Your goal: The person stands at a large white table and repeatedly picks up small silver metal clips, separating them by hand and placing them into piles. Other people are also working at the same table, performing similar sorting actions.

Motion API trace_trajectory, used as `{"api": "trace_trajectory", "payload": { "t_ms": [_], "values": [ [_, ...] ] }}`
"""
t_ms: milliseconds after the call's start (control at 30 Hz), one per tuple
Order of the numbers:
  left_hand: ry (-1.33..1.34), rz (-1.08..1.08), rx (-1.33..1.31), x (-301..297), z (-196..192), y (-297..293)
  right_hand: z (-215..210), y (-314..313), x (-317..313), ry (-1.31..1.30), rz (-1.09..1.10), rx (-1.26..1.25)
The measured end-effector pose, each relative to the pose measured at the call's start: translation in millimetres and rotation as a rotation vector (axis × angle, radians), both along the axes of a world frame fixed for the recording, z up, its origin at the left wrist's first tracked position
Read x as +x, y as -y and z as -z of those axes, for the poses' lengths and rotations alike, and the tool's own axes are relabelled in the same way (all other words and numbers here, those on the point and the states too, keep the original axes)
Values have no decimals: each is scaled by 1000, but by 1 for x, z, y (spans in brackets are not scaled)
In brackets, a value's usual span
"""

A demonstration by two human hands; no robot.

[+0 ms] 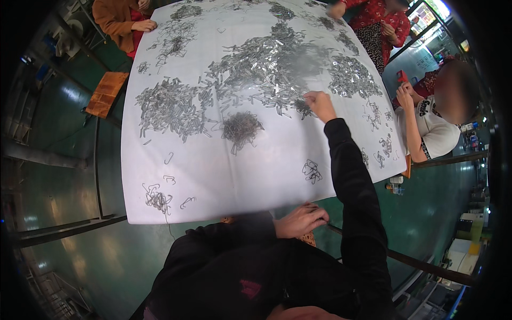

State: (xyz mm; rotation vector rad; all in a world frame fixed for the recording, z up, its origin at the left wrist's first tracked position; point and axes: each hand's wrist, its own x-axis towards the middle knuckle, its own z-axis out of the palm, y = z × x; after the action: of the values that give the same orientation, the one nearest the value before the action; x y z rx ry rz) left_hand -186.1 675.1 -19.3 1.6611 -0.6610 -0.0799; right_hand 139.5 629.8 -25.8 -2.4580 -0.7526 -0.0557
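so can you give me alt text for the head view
The person's right hand reaches into heaps of small metal clips on a white-covered table, while the left hand rests at its near edge. Other people sit around it.

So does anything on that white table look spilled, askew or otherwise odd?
Nothing looks damaged. Small metal clips lie in loose heaps across the white table, with strays near its front edge. The right hand reaches into one heap; the left hand rests at the table edge.

workshop | white table (213, 186) heaped with metal clips (266, 64) | co-workers seated around | green painted floor (80, 256)
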Motion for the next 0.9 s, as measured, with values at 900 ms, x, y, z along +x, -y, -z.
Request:
{"api": "trace_trajectory", "payload": {
  "t_ms": [900],
  "values": [
    [-60,-44,220,-3,15,0,42,-53,-2,8,27,-33]
  ]
}}
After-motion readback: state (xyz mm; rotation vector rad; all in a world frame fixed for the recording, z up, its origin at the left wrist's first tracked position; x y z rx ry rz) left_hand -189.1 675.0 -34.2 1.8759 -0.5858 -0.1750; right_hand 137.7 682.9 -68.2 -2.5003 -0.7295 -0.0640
